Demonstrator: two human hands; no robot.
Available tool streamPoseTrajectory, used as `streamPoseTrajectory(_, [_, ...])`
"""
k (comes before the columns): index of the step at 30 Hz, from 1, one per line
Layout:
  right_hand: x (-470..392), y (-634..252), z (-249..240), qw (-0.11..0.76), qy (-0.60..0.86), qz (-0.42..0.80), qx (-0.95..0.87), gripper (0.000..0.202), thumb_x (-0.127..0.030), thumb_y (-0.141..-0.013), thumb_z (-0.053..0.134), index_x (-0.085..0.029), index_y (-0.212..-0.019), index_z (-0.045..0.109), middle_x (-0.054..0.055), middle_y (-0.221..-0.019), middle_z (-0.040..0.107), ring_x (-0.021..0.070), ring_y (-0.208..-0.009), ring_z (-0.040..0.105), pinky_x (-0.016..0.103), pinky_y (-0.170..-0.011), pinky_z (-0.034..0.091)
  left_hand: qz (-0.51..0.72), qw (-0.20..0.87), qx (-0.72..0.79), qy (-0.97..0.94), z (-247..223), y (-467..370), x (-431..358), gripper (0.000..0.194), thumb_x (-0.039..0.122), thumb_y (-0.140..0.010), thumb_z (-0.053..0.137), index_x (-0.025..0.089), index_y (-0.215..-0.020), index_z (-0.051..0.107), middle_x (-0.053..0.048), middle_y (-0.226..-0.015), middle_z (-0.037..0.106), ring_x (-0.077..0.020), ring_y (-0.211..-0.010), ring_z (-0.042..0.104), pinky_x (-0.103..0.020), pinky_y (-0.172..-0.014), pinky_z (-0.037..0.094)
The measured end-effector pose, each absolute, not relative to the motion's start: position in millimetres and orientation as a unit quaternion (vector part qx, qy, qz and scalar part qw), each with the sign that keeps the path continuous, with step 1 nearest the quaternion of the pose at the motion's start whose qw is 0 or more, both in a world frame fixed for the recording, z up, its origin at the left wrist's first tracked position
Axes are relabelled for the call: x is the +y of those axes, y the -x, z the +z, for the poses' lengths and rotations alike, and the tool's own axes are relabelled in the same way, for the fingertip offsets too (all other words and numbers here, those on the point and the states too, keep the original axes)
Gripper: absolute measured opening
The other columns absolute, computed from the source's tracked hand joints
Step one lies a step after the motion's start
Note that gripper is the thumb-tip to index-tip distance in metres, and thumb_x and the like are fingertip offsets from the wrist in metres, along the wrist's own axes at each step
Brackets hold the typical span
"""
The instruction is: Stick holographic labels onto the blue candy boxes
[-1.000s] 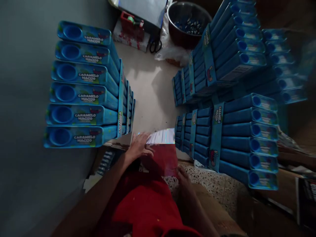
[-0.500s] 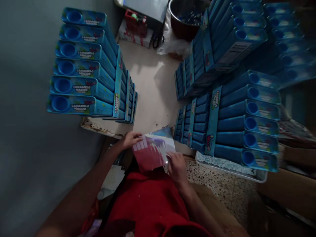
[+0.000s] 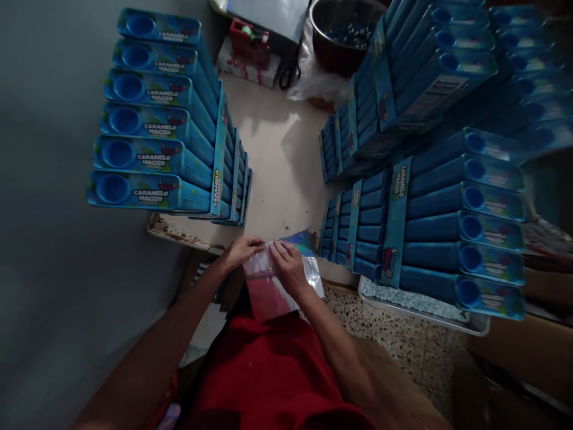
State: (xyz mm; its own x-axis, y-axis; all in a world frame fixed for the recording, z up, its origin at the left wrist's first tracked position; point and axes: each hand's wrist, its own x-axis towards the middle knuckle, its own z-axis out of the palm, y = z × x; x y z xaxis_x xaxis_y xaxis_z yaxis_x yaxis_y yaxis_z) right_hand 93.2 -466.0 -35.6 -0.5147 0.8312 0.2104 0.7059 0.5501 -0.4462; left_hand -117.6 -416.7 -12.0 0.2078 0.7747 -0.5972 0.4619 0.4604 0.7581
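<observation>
1. Nearest, a red shirt point(image 3: 268, 373); just past it, a glossy printed sheet point(image 3: 271, 298) — red, white and blue — lies tilted across the table's near edge.
2. The left hand point(image 3: 242, 252) holds the sheet by its upper left edge, fingers closed on it. The right hand point(image 3: 290, 269) lies over its upper middle, fingers together and bent, tips close to the left's; whether it grips, I cannot tell.
3. Blue boxes stand in banded stacks on the table point(image 3: 280, 161): a left stack point(image 3: 145, 122) and a near right stack point(image 3: 430, 239), partly above a metal tray point(image 3: 477, 325).
4. Farther — a red tape dispenser point(image 3: 242, 40), scissors point(image 3: 290, 76) and a metal bowl point(image 3: 329, 54).
</observation>
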Motion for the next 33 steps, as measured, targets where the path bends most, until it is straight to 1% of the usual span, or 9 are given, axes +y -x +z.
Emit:
streamPoseTrajectory(4, [-474, -101, -19, 0.198, 0.477, 0.159, -0.841, 0.026, -0.019, -0.103, 0.055, -0.021, -0.121, 0.073, 0.009, -0.113, 0.077, 0.0243, -0.107, 0.060, 0.038, -0.097, 0.041, 0.104, 0.571, 0.620, -0.529, -5, 122, -419, 0.024, 0.035, -0.079, 0.065, 0.019, -0.087, 0.080, -0.004, -0.085, 0.079, -0.0233, -0.083, 0.069, -0.031, -0.080, 0.052])
streamPoseTrajectory(9, [-477, -105, 34, 0.147, 0.496, 0.150, -0.842, 0.023, -0.027, -0.100, 0.060, -0.022, -0.081, 0.071, 0.005, -0.075, 0.068, 0.0221, -0.081, 0.057, 0.036, -0.080, 0.036, 0.051, 0.438, 0.655, -0.613, 5, 111, -412, 0.029, 0.027, -0.088, 0.058, 0.022, -0.103, 0.081, -0.010, -0.102, 0.080, -0.0274, -0.096, 0.072, -0.035, -0.087, 0.052])
streamPoseTrajectory(14, [-484, -125, 156, 0.175, 0.595, 0.252, -0.743, 0.012, -0.026, -0.099, 0.060, -0.022, -0.093, 0.071, 0.002, -0.080, 0.072, 0.0173, -0.074, 0.061, 0.031, -0.071, 0.036, 0.161, 0.325, 0.693, -0.624, 33, 71, -398, 0.036, 0.023, -0.093, 0.057, 0.020, -0.124, 0.074, -0.017, -0.131, 0.070, -0.0320, -0.124, 0.062, -0.045, -0.107, 0.044])
streamPoseTrajectory(16, [-482, -135, 206, 0.193, 0.636, 0.307, -0.681, 0.013, -0.029, -0.100, 0.060, -0.022, -0.097, 0.071, 0.000, -0.078, 0.071, 0.0145, -0.067, 0.059, 0.028, -0.065, 0.036, 0.285, 0.355, 0.686, -0.567, 59, 54, -400, 0.036, 0.035, -0.094, 0.061, 0.019, -0.124, 0.073, -0.017, -0.131, 0.069, -0.0319, -0.125, 0.061, -0.046, -0.109, 0.044])
streamPoseTrajectory(18, [-477, -146, 247, 0.211, 0.656, 0.347, -0.636, 0.016, -0.032, -0.100, 0.059, -0.023, -0.096, 0.071, -0.002, -0.070, 0.067, 0.0120, -0.059, 0.055, 0.026, -0.058, 0.035, 0.380, 0.492, 0.626, -0.470, 92, 41, -407, 0.046, 0.055, -0.096, 0.058, 0.017, -0.116, 0.074, -0.016, -0.117, 0.074, -0.0302, -0.110, 0.068, -0.045, -0.101, 0.051])
streamPoseTrajectory(21, [-464, -159, 288, 0.233, 0.668, 0.374, -0.600, 0.018, -0.035, -0.096, 0.062, -0.022, -0.087, 0.071, -0.005, -0.058, 0.056, 0.0104, -0.051, 0.047, 0.025, -0.051, 0.032, 0.393, 0.732, 0.438, -0.344, 142, 27, -419, 0.076, 0.083, -0.089, 0.046, 0.016, -0.113, 0.075, -0.015, -0.105, 0.077, -0.0288, -0.096, 0.073, -0.044, -0.088, 0.057])
streamPoseTrajectory(23, [-456, -166, 306, 0.243, 0.674, 0.369, -0.591, 0.020, -0.037, -0.093, 0.064, -0.023, -0.081, 0.071, -0.005, -0.054, 0.053, 0.0110, -0.049, 0.045, 0.026, -0.048, 0.031, 0.386, 0.793, 0.357, -0.307, 169, 19, -423, 0.084, 0.091, -0.079, 0.050, 0.017, -0.112, 0.075, -0.015, -0.103, 0.078, -0.0299, -0.095, 0.074, -0.044, -0.085, 0.059])
streamPoseTrajectory(27, [-445, -179, 328, 0.250, 0.679, 0.364, -0.586, 0.021, -0.041, -0.088, 0.067, -0.025, -0.075, 0.072, -0.001, -0.056, 0.059, 0.0139, -0.051, 0.049, 0.028, -0.047, 0.034, 0.387, 0.751, 0.423, -0.328, 208, 4, -420, 0.049, 0.066, -0.071, 0.081, 0.021, -0.091, 0.075, -0.008, -0.085, 0.078, -0.0223, -0.076, 0.073, -0.036, -0.074, 0.060])
streamPoseTrajectory(33, [-409, -220, 338, 0.269, 0.693, 0.365, -0.560, 0.023, -0.043, -0.080, 0.074, -0.021, -0.073, 0.075, 0.001, -0.062, 0.065, 0.0128, -0.055, 0.051, 0.027, -0.050, 0.038, 0.416, 0.683, 0.464, -0.380, 247, -29, -398, 0.032, 0.052, -0.072, 0.084, 0.023, -0.077, 0.075, -0.004, -0.070, 0.073, -0.0165, -0.062, 0.067, -0.030, -0.063, 0.058])
